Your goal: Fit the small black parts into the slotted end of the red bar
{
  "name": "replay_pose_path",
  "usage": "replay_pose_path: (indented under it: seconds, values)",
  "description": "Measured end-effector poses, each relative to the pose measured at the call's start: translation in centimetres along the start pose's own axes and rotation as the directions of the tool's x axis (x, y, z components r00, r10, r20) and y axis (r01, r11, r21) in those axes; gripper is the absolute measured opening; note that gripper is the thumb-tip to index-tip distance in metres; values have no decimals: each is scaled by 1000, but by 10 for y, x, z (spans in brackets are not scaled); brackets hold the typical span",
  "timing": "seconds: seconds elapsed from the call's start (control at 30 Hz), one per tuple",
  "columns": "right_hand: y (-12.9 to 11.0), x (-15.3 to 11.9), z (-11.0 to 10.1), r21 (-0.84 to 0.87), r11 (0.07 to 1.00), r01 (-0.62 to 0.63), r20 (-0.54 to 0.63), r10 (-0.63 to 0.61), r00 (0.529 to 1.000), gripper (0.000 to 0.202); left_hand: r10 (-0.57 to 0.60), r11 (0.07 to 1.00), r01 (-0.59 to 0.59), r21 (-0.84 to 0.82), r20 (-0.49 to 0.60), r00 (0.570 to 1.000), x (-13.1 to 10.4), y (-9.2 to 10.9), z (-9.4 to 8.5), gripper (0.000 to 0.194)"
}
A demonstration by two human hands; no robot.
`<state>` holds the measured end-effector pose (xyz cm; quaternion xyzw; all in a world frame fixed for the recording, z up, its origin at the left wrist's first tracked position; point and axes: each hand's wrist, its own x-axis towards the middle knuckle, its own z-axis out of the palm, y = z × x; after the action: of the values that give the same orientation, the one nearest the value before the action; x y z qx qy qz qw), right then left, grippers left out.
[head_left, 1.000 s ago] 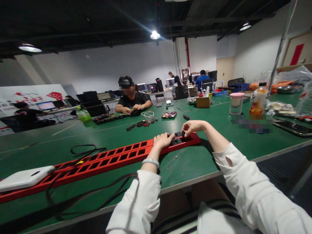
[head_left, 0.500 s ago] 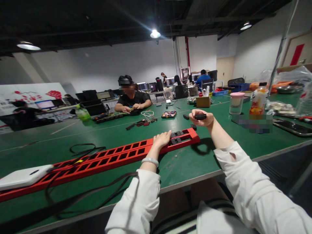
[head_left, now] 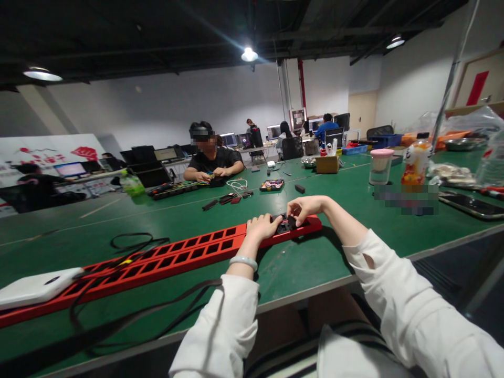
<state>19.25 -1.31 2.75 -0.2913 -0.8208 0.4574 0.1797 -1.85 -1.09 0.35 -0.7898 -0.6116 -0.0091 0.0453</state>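
Note:
A long red slotted frame (head_left: 205, 253) lies slantwise on the green table, two rows of square openings along it. My left hand (head_left: 262, 228) rests on the frame near its right end, fingers spread, its thumb by the black modules (head_left: 282, 227) seated there. Just to the right, my right hand (head_left: 301, 211) pinches a small black block (head_left: 292, 221) at the frame's right end, low over the openings. The fingers partly hide the block and the slots under it.
A white device (head_left: 39, 287) with black cables sits on the frame's left end. Beyond lie a loose black block (head_left: 300, 188), a patterned tray (head_left: 272, 185) and dark pieces (head_left: 228, 198). A cup (head_left: 380, 167), bottle (head_left: 416, 161) and phone (head_left: 470, 203) stand or lie right. A person (head_left: 213, 157) works opposite.
My right hand has moved left and down from above the table to the frame's right end, bringing a black block. My left hand has stayed on the frame, its thumb now nearer the modules.

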Motion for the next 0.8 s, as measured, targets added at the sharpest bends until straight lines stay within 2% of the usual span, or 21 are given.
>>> replay_pose_path:
  seconds: [0.17,0.27,0.53,0.8]
  values:
    - [-3,3,4,-188,980,-65,-70,53,996,46,-2,1000,2,-5,-8,1000,-3,1,-2,78]
    - [-3,3,4,-249,964,-98,-72,83,994,45,-13,1000,13,-5,-3,1000,-6,3,-5,79]
    - [-1,7,5,-315,939,-135,-103,108,989,43,-20,1000,20,-16,-6,1000,-10,6,-11,85]
    - [4,10,5,-326,930,-173,-110,144,983,50,-10,1000,9,-12,-16,1000,-8,4,-8,88]
